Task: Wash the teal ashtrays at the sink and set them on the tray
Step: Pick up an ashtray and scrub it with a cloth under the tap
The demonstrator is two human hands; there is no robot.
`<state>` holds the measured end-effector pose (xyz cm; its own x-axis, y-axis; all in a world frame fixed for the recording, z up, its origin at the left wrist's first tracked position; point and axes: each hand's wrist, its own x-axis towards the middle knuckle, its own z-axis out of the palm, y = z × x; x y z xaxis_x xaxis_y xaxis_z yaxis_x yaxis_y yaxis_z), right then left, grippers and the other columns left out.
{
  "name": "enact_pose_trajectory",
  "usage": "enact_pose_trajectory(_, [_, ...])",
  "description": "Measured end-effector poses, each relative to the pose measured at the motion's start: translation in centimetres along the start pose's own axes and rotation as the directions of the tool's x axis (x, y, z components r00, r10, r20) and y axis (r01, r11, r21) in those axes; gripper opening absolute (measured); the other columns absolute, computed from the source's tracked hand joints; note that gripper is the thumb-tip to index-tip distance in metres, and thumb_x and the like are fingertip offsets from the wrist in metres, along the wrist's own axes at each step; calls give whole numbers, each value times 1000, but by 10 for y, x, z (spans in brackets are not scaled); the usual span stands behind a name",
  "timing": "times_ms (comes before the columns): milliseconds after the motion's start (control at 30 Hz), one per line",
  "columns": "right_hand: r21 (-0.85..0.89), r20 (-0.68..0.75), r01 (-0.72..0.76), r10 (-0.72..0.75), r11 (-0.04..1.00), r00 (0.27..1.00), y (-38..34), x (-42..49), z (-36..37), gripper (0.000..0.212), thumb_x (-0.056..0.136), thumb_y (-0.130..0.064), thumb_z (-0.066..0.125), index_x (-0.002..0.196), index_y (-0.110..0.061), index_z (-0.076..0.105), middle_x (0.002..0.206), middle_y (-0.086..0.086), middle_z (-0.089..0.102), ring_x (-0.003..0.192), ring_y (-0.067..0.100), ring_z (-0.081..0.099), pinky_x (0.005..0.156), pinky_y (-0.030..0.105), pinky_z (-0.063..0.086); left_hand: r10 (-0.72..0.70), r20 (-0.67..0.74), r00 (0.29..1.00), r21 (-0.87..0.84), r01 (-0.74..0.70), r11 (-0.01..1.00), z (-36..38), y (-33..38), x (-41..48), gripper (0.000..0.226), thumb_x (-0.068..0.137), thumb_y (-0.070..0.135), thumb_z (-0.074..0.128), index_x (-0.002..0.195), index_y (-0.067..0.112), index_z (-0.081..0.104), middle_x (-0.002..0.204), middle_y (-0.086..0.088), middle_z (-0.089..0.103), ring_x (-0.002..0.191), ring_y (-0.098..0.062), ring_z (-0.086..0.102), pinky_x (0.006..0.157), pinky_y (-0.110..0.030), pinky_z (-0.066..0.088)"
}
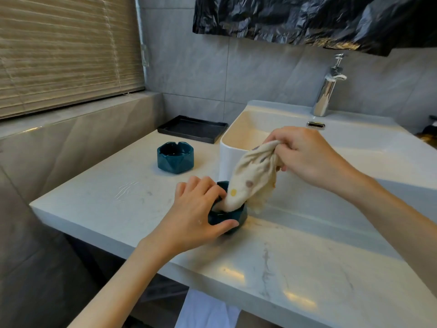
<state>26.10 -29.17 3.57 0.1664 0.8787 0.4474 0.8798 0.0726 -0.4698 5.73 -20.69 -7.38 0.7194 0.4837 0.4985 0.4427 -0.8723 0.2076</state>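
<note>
Left hand (196, 210) grips upright faceted teal ashtray (236, 217) on pale desk (295, 256); right hand (305, 157) clutches spotted cream cloth (253, 174) stuffed inside.

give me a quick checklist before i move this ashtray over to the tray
1. Grip: ok; the left hand grips the near ashtray on the counter.
2. Ashtray emptied: not ok; the lower end of the cloth sits inside it, and the right hand holds the top.
3. Inside wiped clean: cannot tell; cloth and fingers hide it.
4. Room on the tray: ok; no ashtray on it.
5. Way there free: not ok; the second ashtray stands near that line.
</note>
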Motion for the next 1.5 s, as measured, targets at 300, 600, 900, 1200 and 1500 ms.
enact_pose_trajectory(300, [480,-293,-194,364,856,884,20,7,-35,30,81,1,32,66,-12,56,58,10,51,34,16,48,36,19,39,-79,285,955,87,57,995,-4,12,9,38,82,61,55,92,25,62,64,13,50,72,-11,50,93,-27,22])
enact_pose_trajectory(600, [580,-161,-287,453,762,877,38,11,-45,37,75,0,31,70,-10,66,74,23,60,67,44,55,61,44,50,-106,338,935,-116,153,981,-14,15,26,32,82,45,66,80,14,68,71,-3,64,62,-19,53,53,-21,32])
enact_pose_trajectory(900, [899,-118,-83,423,429,899,35,29,-72,13,91,0,43,90,-7,55,68,7,60,57,15,59,58,31,50,-46,247,968,-701,211,681,-76,30,86,30,75,37,72,89,10,71,75,3,65,70,-6,58,67,-19,42])
enact_pose_trajectory(1200, [425,-471,239,-12,873,882,40,56,-77,22,98,-19,52,118,-20,60,112,-10,62,96,-4,56,77,10,45,26,59,998,-849,36,527,-49,78,199,30,85,33,62,100,8,65,83,-3,64,76,-11,58,71,-26,44])
enact_pose_trajectory(1500, [165,-565,202,-75,965,822,105,52,-73,21,89,-36,59,85,-24,76,102,-16,64,111,0,47,97,30,39,44,78,996,-889,49,456,12,99,239,18,94,20,57,100,5,65,75,6,63,67,1,54,64,-10,40])
